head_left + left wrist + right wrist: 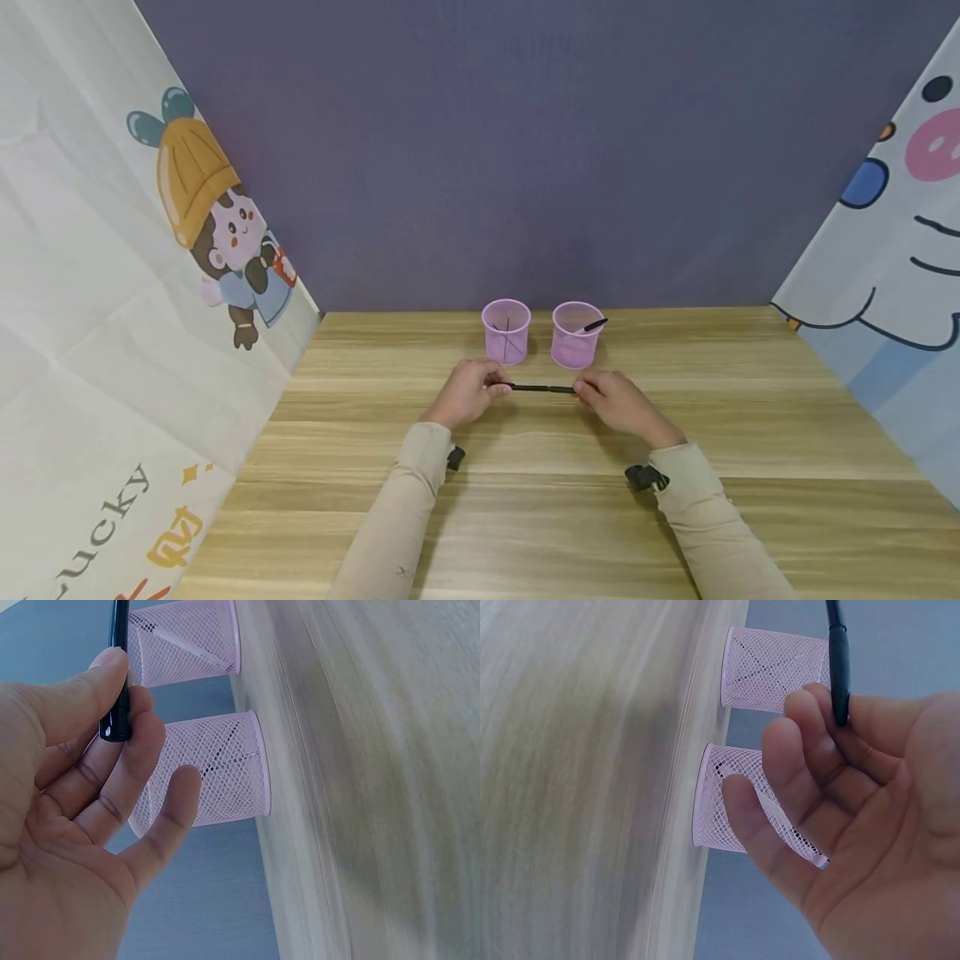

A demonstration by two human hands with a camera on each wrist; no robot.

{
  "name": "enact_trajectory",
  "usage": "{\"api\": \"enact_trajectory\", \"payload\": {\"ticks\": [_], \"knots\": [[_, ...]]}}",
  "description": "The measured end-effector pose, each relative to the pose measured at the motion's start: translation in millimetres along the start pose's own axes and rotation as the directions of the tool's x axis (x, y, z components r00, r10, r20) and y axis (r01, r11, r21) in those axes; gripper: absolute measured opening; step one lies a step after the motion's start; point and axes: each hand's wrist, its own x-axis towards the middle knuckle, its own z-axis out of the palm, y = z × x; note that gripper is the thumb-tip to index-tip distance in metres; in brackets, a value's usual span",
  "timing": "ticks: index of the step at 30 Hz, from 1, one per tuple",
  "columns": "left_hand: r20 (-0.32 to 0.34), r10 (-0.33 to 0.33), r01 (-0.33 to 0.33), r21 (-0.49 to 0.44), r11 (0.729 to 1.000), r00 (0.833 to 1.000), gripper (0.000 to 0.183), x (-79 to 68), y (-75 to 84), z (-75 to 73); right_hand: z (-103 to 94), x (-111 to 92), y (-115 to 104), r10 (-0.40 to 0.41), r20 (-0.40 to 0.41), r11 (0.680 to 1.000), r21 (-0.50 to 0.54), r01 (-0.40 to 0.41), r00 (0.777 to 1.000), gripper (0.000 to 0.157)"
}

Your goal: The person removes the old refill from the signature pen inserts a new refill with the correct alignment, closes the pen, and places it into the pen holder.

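A slim black pen point(534, 387) spans the space between both hands, lying nearly level across the head view. My left hand point(471, 392) pinches one end of it between thumb and fingers; its little finger stands away from the pen in the left wrist view. With thumb and fingers, my right hand point(613, 403) pinches the other end, the tapered dark end point(840, 682) seen in the right wrist view. Just beyond the hands stand two pink mesh cups. Thin dark sticks cross inside the left cup point(516, 350). A white-and-black pen point(596, 325) leans in the right cup point(573, 354).
The wooden table point(555, 525) runs back to a dark purple-grey panel point(525, 150). White printed sheets flank it, with a cartoon figure point(232, 225) on the left one. A black wrist strap point(647, 477) sits at the right sleeve cuff.
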Motion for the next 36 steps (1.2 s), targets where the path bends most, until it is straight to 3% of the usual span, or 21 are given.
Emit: {"api": "enact_trajectory", "payload": {"ticks": [36], "knots": [[-0.011, -0.001, 0.001, -0.006, 1.0, 1.0, 0.005, 1.1, -1.5, 0.6, -0.5, 1.7, -0.1, -0.008, -0.014, 0.999, 0.034, 0.008, 1.0, 0.01]]}}
